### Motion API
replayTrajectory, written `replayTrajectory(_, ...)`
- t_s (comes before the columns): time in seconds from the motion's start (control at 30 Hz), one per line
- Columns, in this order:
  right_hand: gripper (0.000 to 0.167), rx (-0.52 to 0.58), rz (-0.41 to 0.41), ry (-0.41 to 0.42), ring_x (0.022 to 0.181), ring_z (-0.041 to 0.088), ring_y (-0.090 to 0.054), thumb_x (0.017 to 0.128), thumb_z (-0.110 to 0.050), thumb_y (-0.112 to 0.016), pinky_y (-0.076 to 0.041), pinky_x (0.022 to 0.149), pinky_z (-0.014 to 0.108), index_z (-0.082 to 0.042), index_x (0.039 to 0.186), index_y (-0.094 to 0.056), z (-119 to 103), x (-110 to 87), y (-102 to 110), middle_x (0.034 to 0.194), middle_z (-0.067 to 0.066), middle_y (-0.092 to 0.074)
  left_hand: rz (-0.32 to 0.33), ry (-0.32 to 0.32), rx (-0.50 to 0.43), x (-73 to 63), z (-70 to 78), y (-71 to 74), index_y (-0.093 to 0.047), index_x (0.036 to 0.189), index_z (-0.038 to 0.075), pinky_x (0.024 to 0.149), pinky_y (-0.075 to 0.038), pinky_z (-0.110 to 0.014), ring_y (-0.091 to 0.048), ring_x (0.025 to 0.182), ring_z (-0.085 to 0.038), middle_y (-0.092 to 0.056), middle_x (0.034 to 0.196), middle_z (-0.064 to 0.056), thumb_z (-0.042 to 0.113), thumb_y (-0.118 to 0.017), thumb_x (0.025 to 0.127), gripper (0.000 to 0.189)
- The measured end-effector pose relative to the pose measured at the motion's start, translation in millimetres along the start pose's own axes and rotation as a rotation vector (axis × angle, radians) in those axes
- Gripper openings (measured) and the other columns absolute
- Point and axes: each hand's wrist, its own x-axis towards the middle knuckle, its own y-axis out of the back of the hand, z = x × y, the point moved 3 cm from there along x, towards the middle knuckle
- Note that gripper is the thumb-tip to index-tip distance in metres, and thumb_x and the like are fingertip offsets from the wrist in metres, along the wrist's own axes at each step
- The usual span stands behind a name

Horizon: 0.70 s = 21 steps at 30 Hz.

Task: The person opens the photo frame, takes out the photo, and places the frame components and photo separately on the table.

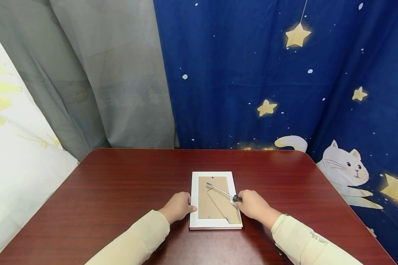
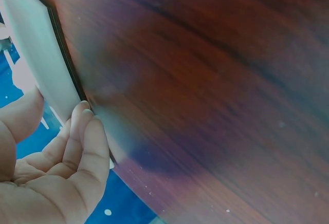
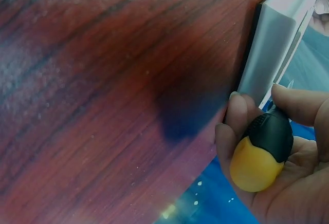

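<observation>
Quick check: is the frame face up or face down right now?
Face down: the frame shows its tan backing uppermost in the head view.

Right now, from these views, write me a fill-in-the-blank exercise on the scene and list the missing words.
The right hand grips a screwdriver whose handle is black and ____.
The left hand holds a picture frame whose border is ____.
In the head view, the grey curtain hangs to the ____ of the blue curtain.
Missing words: yellow, white, left.
</observation>
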Motion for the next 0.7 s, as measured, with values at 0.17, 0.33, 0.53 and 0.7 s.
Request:
replayTrajectory(0.17,0.019,0.001,0.008,0.01,0.058,0.015,-0.043,0.082,-0.013,-0.073,-0.041,0.058,0.031,-0.009,0.071,-0.058,1,0.8,0,0.059,-0.001,-0.049,-0.004,0.003,-0.01,-1.6,1.2,-0.6,-0.048,0.067,0.005,0.059,-0.039,-0.03,-0.042,0.061,-0.016,-0.044,0.063,-0.003,0.015,-0.078,0.079,0.034)
replayTrajectory(0.33,0.019,0.014,0.014,0.009,0.058,0.015,-0.043,0.082,-0.012,-0.073,-0.04,0.057,0.031,-0.009,0.071,-0.057,3,2.4,-2,0.059,-0.002,-0.049,-0.013,0.014,-0.023,-4.6,3.1,0.0,-0.048,0.067,0.005,0.057,-0.038,-0.029,-0.041,0.06,-0.016,-0.043,0.061,-0.002,0.016,-0.078,0.08,0.034)
replayTrajectory(0.53,0.022,0.019,0.005,0.021,0.059,0.015,-0.043,0.082,-0.013,-0.073,-0.039,0.058,0.031,-0.01,0.07,-0.056,4,5.2,-3,0.059,-0.002,-0.048,-0.024,0.017,-0.036,-9.1,4.3,-1.6,-0.047,0.066,0.006,0.055,-0.037,-0.028,-0.04,0.057,-0.014,-0.041,0.058,0.001,0.016,-0.078,0.08,0.035)
replayTrajectory(0.7,0.023,0.026,-0.003,0.029,0.059,0.015,-0.043,0.082,-0.012,-0.073,-0.039,0.058,0.03,-0.01,0.069,-0.055,6,8.2,-3,0.059,-0.002,-0.047,-0.028,0.008,-0.02,-11.2,6.3,-2.8,-0.049,0.065,0.006,0.054,-0.038,-0.029,-0.041,0.056,-0.014,-0.044,0.058,0.0,0.017,-0.078,0.08,0.034)
